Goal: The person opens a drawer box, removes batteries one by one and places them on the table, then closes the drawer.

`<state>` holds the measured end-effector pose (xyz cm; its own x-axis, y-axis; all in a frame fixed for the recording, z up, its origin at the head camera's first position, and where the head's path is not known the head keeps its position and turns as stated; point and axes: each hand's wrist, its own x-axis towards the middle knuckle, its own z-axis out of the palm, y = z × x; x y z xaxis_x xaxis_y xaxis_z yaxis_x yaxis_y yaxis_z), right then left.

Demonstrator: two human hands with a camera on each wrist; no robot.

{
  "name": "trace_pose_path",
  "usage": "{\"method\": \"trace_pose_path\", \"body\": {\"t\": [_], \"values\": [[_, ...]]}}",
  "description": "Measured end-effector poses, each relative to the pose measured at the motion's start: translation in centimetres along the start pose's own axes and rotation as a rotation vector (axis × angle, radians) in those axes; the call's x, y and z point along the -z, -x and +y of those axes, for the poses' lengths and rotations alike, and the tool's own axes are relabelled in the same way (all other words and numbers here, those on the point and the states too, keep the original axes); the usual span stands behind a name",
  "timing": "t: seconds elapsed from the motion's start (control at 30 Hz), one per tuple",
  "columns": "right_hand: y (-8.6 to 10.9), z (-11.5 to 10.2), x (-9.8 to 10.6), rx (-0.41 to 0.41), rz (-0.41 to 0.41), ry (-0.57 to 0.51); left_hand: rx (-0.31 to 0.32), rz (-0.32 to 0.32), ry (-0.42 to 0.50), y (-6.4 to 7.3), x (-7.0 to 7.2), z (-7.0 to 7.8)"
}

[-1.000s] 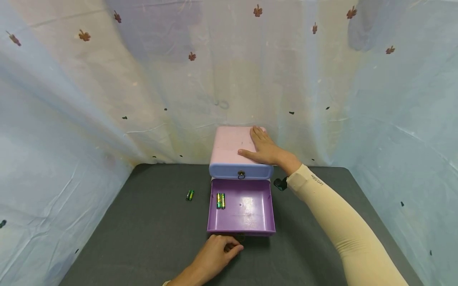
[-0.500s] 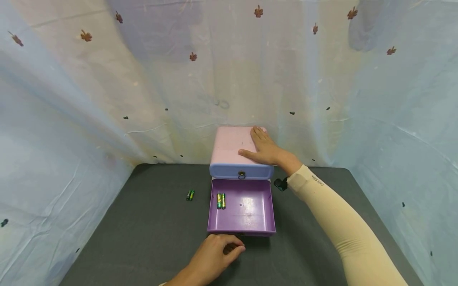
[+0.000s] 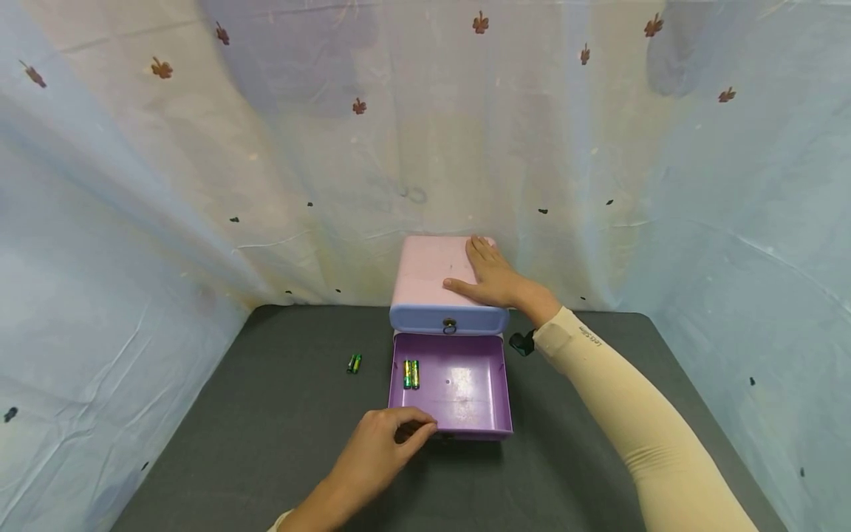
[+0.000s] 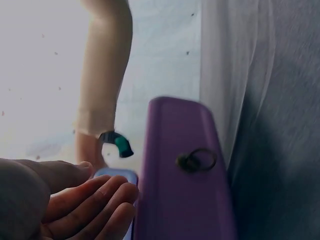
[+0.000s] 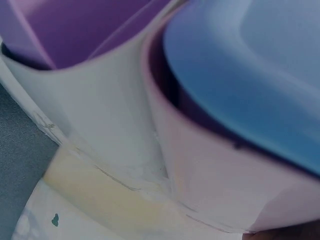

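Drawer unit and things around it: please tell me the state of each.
Purple drawer: pulled open
Blue drawer: shut or nearly
Lower ring pull: not held
Two inner batteries: lying side by side
Two outer batteries: lying on table
Left grip: holding nothing
Right grip: flat on pink casing

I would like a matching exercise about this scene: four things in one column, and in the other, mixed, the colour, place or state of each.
Things
1. Purple drawer
2. Blue drawer front
3. Upper casing
4. Table

Descriptions
A. Dark grey, with two loose batteries lying on it
B. Pink on top
C. Pulled open, with a battery pair inside
D. Sits above the open drawer and has a ring pull

Right pairs: 1-C, 2-D, 3-B, 4-A
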<state>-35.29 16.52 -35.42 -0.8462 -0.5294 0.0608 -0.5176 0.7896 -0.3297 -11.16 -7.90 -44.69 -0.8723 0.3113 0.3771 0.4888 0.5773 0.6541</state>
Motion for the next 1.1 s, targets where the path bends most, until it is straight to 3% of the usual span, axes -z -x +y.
{"method": "trace_pose_path", "body": {"t": [0.2,0.5,0.87,1.1], "values": [[-0.1,0.1,-0.1,0.004,-0.002,-0.002,0.028,0.071,-0.044,-1.0,1.2,-0.5],[-0.3,0.2,-0.2,0.004,-0.005,0.010,0.083,0.154,-0.278,-2.4,2.1,-2.3],[-0.3,0.2,-0.1,0.000,-0.012,0.003,0.177,0.036,-0.336,-3.5,2.0,-4.5],[-0.4,0.4,-0.1,0.001,-0.006,0.007,0.200,-0.009,-0.328,-4.4,1.4,-5.7]]}}
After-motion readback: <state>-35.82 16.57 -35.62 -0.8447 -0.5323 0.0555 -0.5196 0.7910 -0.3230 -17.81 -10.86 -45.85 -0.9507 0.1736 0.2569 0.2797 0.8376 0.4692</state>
